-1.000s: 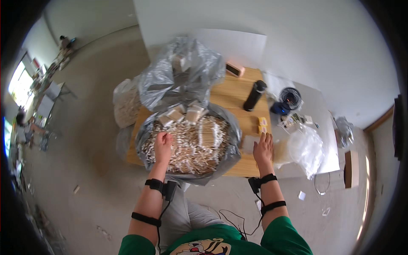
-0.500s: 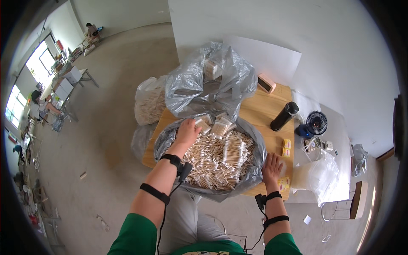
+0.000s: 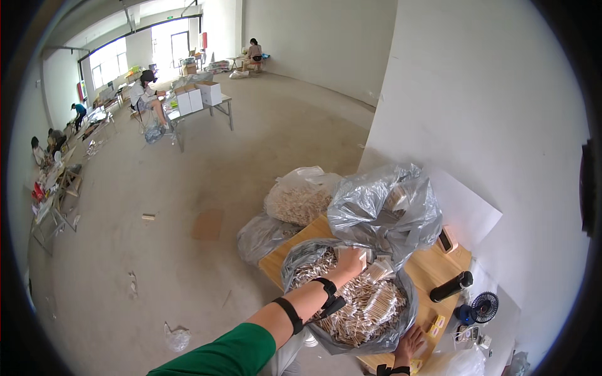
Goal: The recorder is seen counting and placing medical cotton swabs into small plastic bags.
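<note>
Far off at ten o'clock, people are sitting at worktables (image 3: 200,103) stacked with white boxes, well apart from the person wearing the camera. A clear bag of pale sticks (image 3: 300,202) is slumping on the floor at the tabletop's (image 3: 433,268) eleven o'clock corner, with a grey bag (image 3: 262,235) lying just beside it. The left hand (image 3: 351,259), on a green-sleeved arm with black straps, is reaching across the open bag of wooden sticks (image 3: 360,307) toward its twelve o'clock rim, the fingers closing on a small pale packet (image 3: 362,257); how tightly, I cannot tell. A crumpled grey plastic bag (image 3: 382,210) is rising just behind it. At five o'clock the right hand (image 3: 409,344) is resting on the open bag's outer edge, fingers spread flat, holding nothing. A black cylinder (image 3: 450,287) is lying at three o'clock, near a small fan (image 3: 484,307).
</note>
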